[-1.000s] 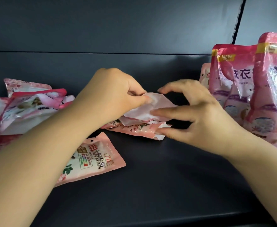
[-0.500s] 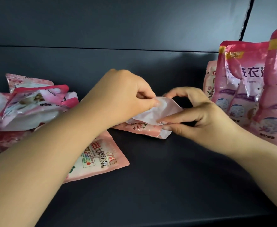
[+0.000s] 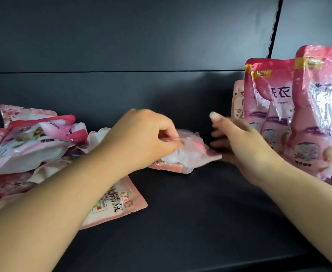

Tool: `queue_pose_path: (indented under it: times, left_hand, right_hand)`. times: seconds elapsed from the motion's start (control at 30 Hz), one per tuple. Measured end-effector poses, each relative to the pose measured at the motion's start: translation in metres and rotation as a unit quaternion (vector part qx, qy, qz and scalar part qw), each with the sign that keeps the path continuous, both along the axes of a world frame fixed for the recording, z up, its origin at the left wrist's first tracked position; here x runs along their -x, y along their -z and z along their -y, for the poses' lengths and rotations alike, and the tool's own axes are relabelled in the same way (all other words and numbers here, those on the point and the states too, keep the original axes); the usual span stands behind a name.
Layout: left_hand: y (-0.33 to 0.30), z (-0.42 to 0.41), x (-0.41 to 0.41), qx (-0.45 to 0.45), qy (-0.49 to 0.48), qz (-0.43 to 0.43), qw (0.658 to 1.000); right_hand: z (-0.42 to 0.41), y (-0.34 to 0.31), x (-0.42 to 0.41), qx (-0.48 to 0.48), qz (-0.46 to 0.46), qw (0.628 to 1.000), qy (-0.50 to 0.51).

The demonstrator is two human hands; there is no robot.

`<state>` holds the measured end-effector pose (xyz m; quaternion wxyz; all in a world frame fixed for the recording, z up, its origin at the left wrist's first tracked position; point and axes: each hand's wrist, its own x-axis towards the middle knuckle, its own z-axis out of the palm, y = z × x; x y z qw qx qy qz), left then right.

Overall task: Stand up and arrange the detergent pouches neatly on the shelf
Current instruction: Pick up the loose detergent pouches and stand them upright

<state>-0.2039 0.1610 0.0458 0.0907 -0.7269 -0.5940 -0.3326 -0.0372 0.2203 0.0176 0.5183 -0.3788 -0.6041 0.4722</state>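
L hand (image 3: 141,138) pinches flat pouch (image 3: 188,156) top edge; R hand (image 3: 245,146) blurred, fingers spread, holds nothing. Advice: R supports base, tip upright, butt vs standing row (image 3: 279,107), shelf (image 3: 200,222).

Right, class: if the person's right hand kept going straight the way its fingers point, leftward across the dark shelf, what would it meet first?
Most likely the crumpled pale pink plastic pouch that the left hand pinches. The right hand is open, its blurred fingers pointing at that pouch's near corner; depth is unclear.
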Motion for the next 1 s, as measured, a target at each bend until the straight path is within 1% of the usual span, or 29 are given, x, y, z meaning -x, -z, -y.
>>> queue_pose_path:
  times: [0.03, 0.07, 0.1, 0.17, 0.3, 0.33, 0.37, 0.4, 0.47, 0.5, 0.53, 0.57, 0.6, 0.63, 0.73, 0.8, 0.87, 0.93, 1.0]
  left_hand:
    - [0.001, 0.0, 0.0, 0.018, 0.02, 0.021, 0.999]
    - [0.001, -0.001, 0.001, 0.036, 0.038, 0.045, 0.998]
    - [0.002, -0.001, 0.001, 0.054, 0.055, 0.071, 0.994]
    - [0.002, -0.002, 0.002, 0.105, 0.094, 0.108, 0.984]
    - [0.006, 0.004, -0.003, 0.23, 0.165, 0.075, 0.956]
    - [0.007, 0.006, -0.005, 0.24, 0.171, 0.088, 0.952]
    - [0.007, 0.005, -0.006, 0.228, 0.168, 0.125, 0.951]
    - [0.007, 0.003, -0.006, 0.192, 0.153, 0.177, 0.953]
    - [0.009, -0.008, -0.001, 0.121, 0.086, 0.279, 0.949]
    - [0.011, -0.012, 0.002, 0.122, 0.05, 0.312, 0.941]
    - [0.013, -0.014, 0.005, 0.149, 0.03, 0.342, 0.927]
    - [0.017, -0.017, 0.007, 0.19, 0.032, 0.369, 0.909]
    - [0.019, -0.017, 0.005, 0.23, 0.044, 0.389, 0.891]
    - [0.021, -0.018, 0.003, 0.252, 0.058, 0.411, 0.874]
    - [0.015, -0.021, -0.006, 0.235, 0.076, 0.523, 0.816]
    - [0.007, -0.024, -0.01, 0.237, 0.087, 0.572, 0.781]
    - [-0.001, -0.026, -0.014, 0.252, 0.111, 0.58, 0.767]
    - [-0.01, -0.028, -0.019, 0.216, 0.134, 0.593, 0.764]
    - [-0.02, -0.03, -0.023, 0.147, 0.139, 0.581, 0.788]
  right_hand:
    - [-0.003, 0.001, 0.0, 0.109, -0.003, 0.994, -0.004]
    - [-0.004, 0.002, 0.0, 0.187, -0.013, 0.982, -0.029]
    - [-0.006, 0.004, 0.002, 0.238, -0.026, 0.969, -0.065]
    - [-0.009, 0.01, 0.005, 0.281, -0.046, 0.952, -0.115]
    - [-0.014, 0.014, 0.011, 0.313, -0.062, 0.942, -0.1]
    - [-0.014, 0.015, 0.011, 0.315, -0.06, 0.942, -0.097]
    - [-0.015, 0.016, 0.012, 0.311, -0.056, 0.944, -0.093]
    - [-0.015, 0.017, 0.011, 0.302, -0.049, 0.949, -0.083]
    - [-0.015, 0.017, 0.009, 0.273, -0.047, 0.958, -0.073]
    - [-0.015, 0.017, 0.008, 0.258, -0.053, 0.962, -0.076]
    - [-0.014, 0.015, 0.007, 0.244, -0.06, 0.965, -0.079]
    - [-0.013, 0.013, 0.005, 0.226, -0.067, 0.969, -0.078]
    - [-0.013, 0.011, 0.003, 0.203, -0.073, 0.974, -0.073]
    - [-0.013, 0.008, 0.001, 0.175, -0.081, 0.979, -0.068]
    - [-0.011, -0.002, -0.005, 0.07, -0.115, 0.988, -0.081]
    - [-0.009, -0.01, -0.008, -0.025, -0.12, 0.986, -0.111]
    - [-0.005, -0.019, -0.01, -0.1, -0.115, 0.979, -0.139]
    - [-0.001, -0.031, -0.01, -0.132, -0.091, 0.973, -0.164]
    - [0.001, -0.044, -0.01, -0.131, -0.065, 0.974, -0.17]
